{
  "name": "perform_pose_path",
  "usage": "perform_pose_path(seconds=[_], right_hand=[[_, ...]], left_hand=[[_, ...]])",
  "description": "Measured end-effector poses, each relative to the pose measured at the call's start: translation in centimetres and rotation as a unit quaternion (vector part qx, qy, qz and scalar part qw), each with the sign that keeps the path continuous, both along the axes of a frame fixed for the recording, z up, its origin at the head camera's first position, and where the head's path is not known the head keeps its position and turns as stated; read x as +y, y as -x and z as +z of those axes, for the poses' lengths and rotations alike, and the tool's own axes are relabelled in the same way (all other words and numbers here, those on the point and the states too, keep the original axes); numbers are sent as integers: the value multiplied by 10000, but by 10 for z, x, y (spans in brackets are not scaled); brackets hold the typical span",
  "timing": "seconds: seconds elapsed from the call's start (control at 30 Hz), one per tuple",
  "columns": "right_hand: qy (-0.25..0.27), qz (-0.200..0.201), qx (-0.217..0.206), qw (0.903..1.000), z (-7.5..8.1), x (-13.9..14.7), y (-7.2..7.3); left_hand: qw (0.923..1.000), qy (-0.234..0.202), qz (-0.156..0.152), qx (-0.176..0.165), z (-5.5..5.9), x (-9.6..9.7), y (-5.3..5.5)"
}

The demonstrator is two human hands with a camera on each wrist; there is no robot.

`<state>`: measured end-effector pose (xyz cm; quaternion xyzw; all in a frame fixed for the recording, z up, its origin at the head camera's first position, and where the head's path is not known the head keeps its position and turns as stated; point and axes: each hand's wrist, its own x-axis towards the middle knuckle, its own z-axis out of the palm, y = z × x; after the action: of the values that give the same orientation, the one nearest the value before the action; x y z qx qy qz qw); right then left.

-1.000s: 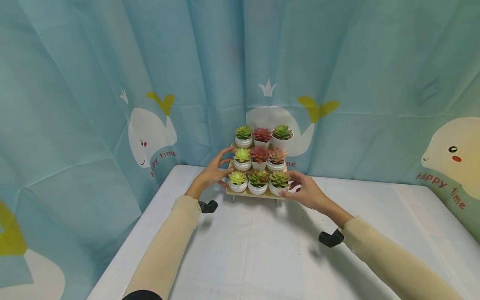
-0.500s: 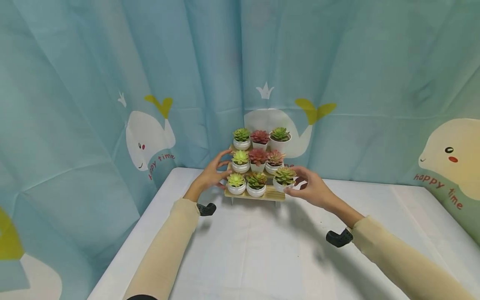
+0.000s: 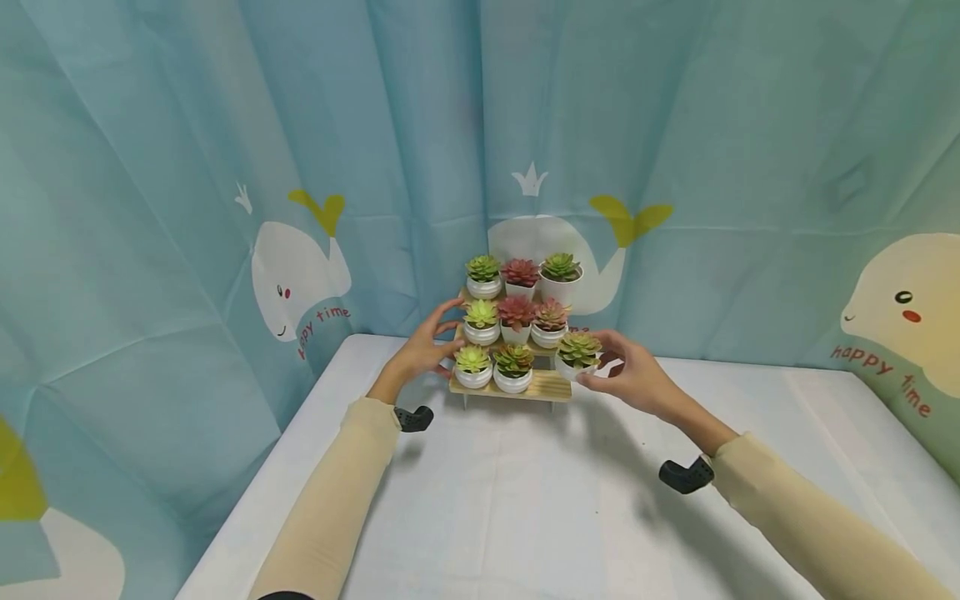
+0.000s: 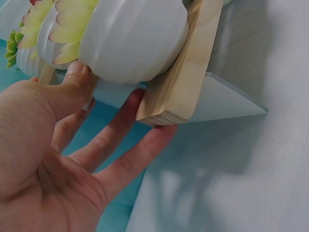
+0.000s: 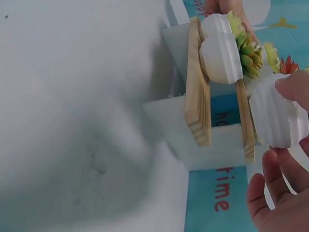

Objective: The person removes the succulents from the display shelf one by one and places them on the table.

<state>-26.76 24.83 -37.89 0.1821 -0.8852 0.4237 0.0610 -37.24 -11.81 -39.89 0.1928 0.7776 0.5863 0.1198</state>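
A three-tier wooden plant stand (image 3: 551, 386) bears rows of small succulents in white pots. My right hand (image 3: 637, 379) pinches a white pot with a green succulent (image 3: 578, 350), held off the right end of the lowest shelf. In the right wrist view, the thumb lies on that pot (image 5: 273, 116) and fingers reach beneath it. My left hand (image 3: 422, 350) holds the stand's left side. In the left wrist view, its thumb sits by the middle shelf and two fingertips touch the lowest board's end (image 4: 174, 99); the other fingertips are partly hidden.
On the lowest shelf stand a yellow-green succulent (image 3: 472, 360) and a darker one (image 3: 513, 362). Red and green succulents fill the upper tiers. The white-covered table (image 3: 487, 500) meets a blue curtain (image 3: 420, 125) with printed whales behind the stand.
My right hand has lifted the potted succulent off the right end of the lowest shelf and shifted it rightward. The left hand stays at the stand's left side.
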Motion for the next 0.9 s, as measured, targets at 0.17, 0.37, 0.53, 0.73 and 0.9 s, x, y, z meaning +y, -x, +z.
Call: perform_pose_path(seconds=[0.17,0.37,0.53,0.73,0.9], right_hand=[[-54,-107,52,9999,0,6,2],[-73,-282,-14,9996,-3,14,5],[48,-421,-70,9991,-5,21,8],[230,-578,-163,9979,-10,31,13],[345,-676,-312,9966,-16,38,18]], left_hand=[[10000,-38,28,0,0,0,0],[10000,-6,37,-18,0,0,-2],[10000,-13,54,-53,1,1,-3],[10000,-16,6,21,1,2,-3],[10000,7,11,46,2,0,-4]])
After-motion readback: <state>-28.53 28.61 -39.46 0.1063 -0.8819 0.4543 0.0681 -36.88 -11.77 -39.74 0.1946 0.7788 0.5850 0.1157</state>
